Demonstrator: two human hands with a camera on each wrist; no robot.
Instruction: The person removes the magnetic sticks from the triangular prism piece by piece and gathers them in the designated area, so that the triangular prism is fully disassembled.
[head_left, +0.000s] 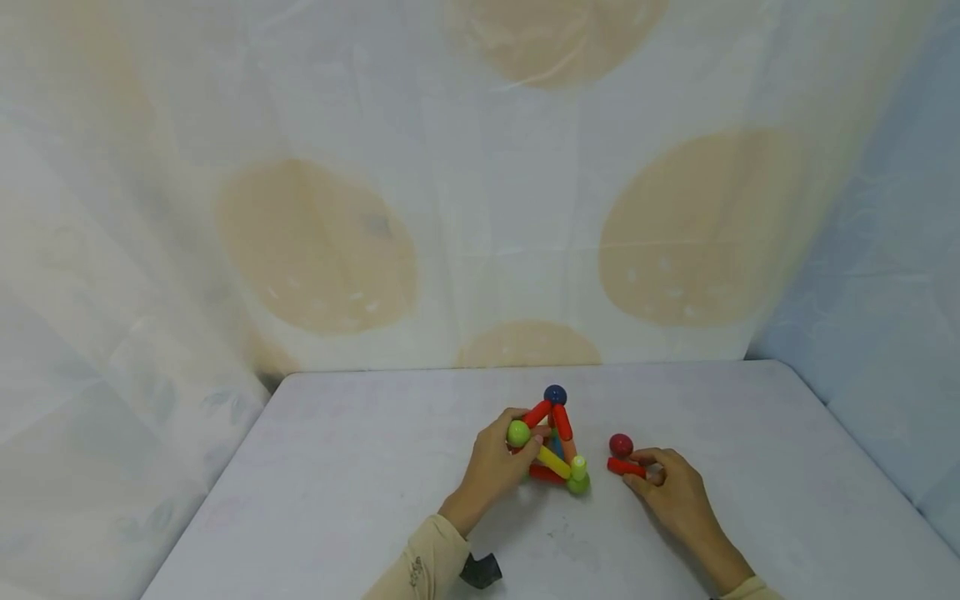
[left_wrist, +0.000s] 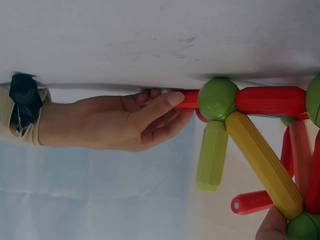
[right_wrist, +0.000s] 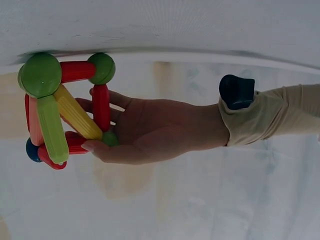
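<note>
Two hands at work: our left hand (head_left: 495,465) grips the rod-and-ball pyramid (head_left: 552,442) mid-surface, our right hand (head_left: 671,492) pinches a loose red rod (head_left: 626,467) beside a red ball (head_left: 620,444); a careless nudge could pop the joints.

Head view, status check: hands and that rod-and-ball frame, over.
Left hand grips the rod-and-ball frame at its green ball. Right hand pinches a loose red rod. Loose red ball lies beside it; nothing blocking.
</note>
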